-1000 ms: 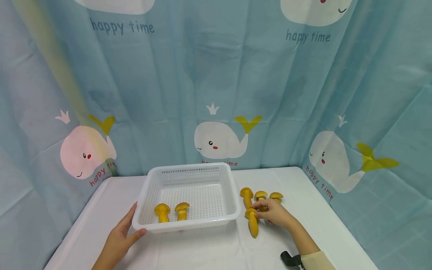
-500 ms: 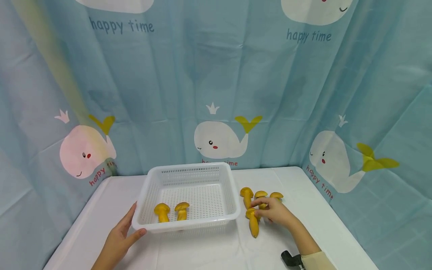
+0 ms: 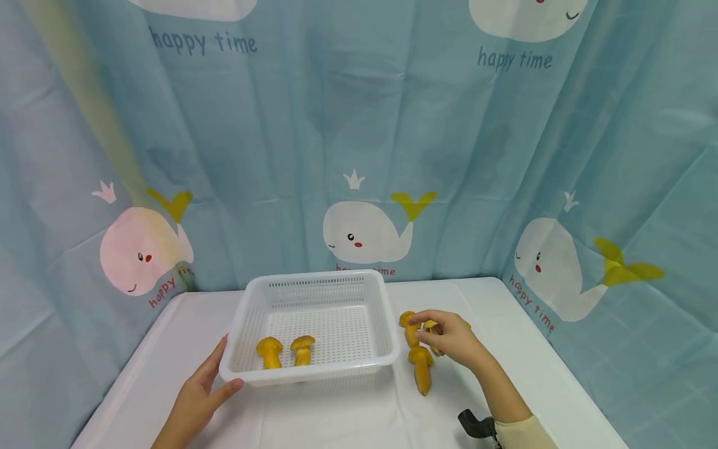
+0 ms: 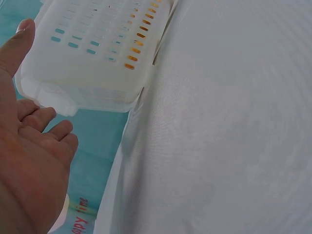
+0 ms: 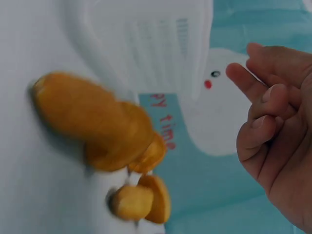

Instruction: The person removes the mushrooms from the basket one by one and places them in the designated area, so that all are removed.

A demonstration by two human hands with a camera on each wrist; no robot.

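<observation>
My left hand (image 3: 193, 396) is at the near left corner of a white perforated plastic basket (image 3: 314, 375), its thumb at the front rim and its fingers along the left side. Two yellow-brown mushrooms, a left one (image 3: 270, 353) and a right one (image 3: 303, 350), stand in the basket. Over more mushrooms right of the basket hovers my right hand (image 3: 451, 340), fingers loosely bent and holding nothing. The nearest mushroom (image 3: 422, 374) lies cap away from me; behind it is another (image 3: 411, 330). Others are partly hidden by the hand. The right wrist view shows that near mushroom (image 5: 87, 109) apart from the fingers (image 5: 263, 131).
A white cloth (image 3: 331, 418) covers the table. Blue curtains (image 3: 370, 125) with printed whales hang behind and on both sides. A black strap-like piece (image 3: 475, 425) sticks out by the right sleeve (image 3: 524, 433).
The right hand has lifted from the nearest mushroom and moved slightly away from me, over the farther ones. That mushroom has shifted slightly right. The left hand and basket stay put.
</observation>
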